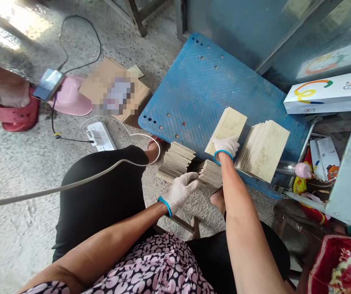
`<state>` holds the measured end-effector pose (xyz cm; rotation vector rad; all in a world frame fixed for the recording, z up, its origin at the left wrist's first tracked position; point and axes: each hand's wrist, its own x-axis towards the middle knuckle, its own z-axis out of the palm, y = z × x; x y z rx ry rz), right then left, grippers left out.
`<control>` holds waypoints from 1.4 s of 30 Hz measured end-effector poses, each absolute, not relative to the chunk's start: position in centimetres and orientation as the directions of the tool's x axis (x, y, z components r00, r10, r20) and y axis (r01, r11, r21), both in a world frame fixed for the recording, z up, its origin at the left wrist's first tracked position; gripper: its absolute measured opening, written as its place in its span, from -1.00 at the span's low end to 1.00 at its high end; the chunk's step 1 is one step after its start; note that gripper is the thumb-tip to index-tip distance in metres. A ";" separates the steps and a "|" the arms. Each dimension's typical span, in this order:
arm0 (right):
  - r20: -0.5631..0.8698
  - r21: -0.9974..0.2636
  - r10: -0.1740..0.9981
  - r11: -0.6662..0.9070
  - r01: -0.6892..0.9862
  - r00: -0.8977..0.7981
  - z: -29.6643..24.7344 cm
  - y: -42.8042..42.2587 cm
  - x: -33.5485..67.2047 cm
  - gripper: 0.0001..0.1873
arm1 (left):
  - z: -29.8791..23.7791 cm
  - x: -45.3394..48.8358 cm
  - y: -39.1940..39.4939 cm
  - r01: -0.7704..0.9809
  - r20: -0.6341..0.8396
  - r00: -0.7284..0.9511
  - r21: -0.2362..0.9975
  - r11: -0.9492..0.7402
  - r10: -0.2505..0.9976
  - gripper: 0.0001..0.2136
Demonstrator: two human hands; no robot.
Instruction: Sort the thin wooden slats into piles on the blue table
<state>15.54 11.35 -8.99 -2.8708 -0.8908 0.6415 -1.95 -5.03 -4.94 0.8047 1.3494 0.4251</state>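
1. Nearest: left hand (180, 191), gloved, fingers loosely spread, resting against the low tile stacks (175, 161) on the floor.
2. Farther right: right hand (225, 147) gripping a small batch of tiles (228, 125), tilted on the blue board (190, 94).
3. Just right: leaning tile stack (264, 149).

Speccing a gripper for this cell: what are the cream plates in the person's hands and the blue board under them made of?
Plate in the right hand: plate looks like thin plywood or veneered board, matte cream face with faint marbling; the stack shows layered pale edges. Could be tile. Blue board: likely moulded plastic, ribbed, scuffed, with drilled holes. Left hand, in a knit glove, reaches toward a lower stack.
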 end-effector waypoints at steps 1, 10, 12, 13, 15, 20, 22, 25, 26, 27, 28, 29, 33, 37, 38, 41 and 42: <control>-0.376 -0.182 0.550 -0.833 0.522 0.746 -9.2 11.4 15.3 0.25 | -5.0 -2.0 -5.0 0.181 -0.691 0.199 0.722 0.667 0.695 -0.58; -0.373 -0.196 0.625 -0.775 0.601 0.685 -8.5 10.5 14.8 0.11 | -4.8 -1.9 -4.4 0.251 -0.668 0.164 0.740 0.624 0.726 -0.63; -0.346 -0.262 0.684 -0.727 0.634 0.642 -7.8 9.5 15.5 -0.02 | -4.8 -1.7 -4.1 0.277 -0.671 0.139 0.732 0.622 0.728 -0.67; -0.324 -0.298 0.717 -0.696 0.653 0.617 -7.4 8.7 15.9 -0.08 | -4.9 -1.7 -3.9 0.299 -0.672 0.128 0.727 0.618 0.729 -0.69; -0.274 -0.360 0.775 -0.631 0.687 0.569 -6.6 6.5 16.9 -0.18 | -5.1 -1.6 -3.7 0.356 -0.666 0.119 0.721 0.595 0.736 -0.73; -0.235 -0.405 0.733 -0.671 0.621 0.639 -5.9 -1.9 19.4 -0.43 | -6.2 -1.2 -3.8 0.547 -0.657 0.186 0.687 0.479 0.731 -0.86; -0.308 -0.397 0.644 -0.756 0.521 0.700 -6.3 -5.3 19.7 -0.50 | -6.7 -1.0 -4.0 0.610 -0.671 0.220 0.661 0.437 0.708 -0.85; -0.407 -0.377 0.561 -0.822 0.427 0.721 -7.6 -9.2 18.9 -0.59 | -7.2 -0.4 -4.3 0.577 -0.681 0.222 0.669 0.469 0.698 -0.67; -0.418 -0.384 0.563 -0.821 0.423 0.713 -8.1 -10.1 18.5 -0.61 | -7.3 -0.3 -4.4 0.540 -0.679 0.219 0.682 0.493 0.701 -0.59; -0.421 -0.398 0.574 -0.813 0.425 0.703 -8.5 -10.8 18.0 -0.62 | -7.4 -0.1 -4.4 0.507 -0.674 0.223 0.697 0.507 0.704 -0.53; -0.423 -0.413 0.584 -0.805 0.426 0.693 -8.9 -11.3 17.5 -0.62 | -7.5 0.0 -4.5 0.482 -0.665 0.239 0.714 0.508 0.708 -0.48; -0.426 -0.429 0.595 -0.796 0.427 0.681 -9.3 -11.6 17.2 -0.62 | -7.6 0.1 -4.5 0.467 -0.654 0.260 0.729 0.500 0.711 -0.45; -0.438 -0.487 0.638 -0.761 0.429 0.634 -10.1 -11.8 16.5 -0.66 | -7.8 0.2 -4.5 0.443 -0.609 0.348 0.777 0.447 0.713 -0.41; -0.447 -0.516 0.660 -0.742 0.429 0.604 -10.6 -11.4 16.5 -0.72 | -7.8 0.3 -4.5 0.459 -0.592 0.372 0.787 0.413 0.715 -0.40; -0.452 -0.514 0.658 -0.744 0.428 0.602 -10.7 -11.4 16.5 -0.74 | -7.6 0.3 -4.5 0.476 -0.600 0.373 0.778 0.410 0.707 -0.38; -0.472 -0.498 0.647 -0.756 0.425 0.599 -11.3 -11.4 16.6 -0.79 | -7.0 0.4 -4.4 0.583 -0.644 0.382 0.724 0.368 0.663 -0.34; -0.479 -0.493 0.644 -0.760 0.424 0.597 -11.5 -11.5 16.6 -0.79 | -6.7 0.4 -4.3 0.624 -0.657 0.385 0.703 0.341 0.648 -0.33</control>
